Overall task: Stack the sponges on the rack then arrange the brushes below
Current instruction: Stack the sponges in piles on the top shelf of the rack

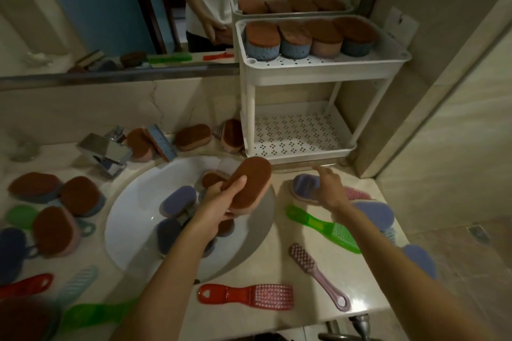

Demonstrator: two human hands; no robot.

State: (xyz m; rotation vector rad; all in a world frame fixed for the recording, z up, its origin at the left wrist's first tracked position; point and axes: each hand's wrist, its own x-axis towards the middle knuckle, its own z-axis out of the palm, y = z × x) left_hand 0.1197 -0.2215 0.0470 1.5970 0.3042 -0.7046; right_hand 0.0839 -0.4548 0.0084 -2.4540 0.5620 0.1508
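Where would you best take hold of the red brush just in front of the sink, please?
Take the red brush by its bare handle, the left end, from above, pinching its long edges. It lies flat, bristles up on the right half.

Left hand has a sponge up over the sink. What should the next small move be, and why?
Probably lift the brown-topped sponge in the left hand up to the rack's top shelf and set it in front of the four sponges lined along its back. That shelf has bare floor in front, and the task puts sponges before brushes.
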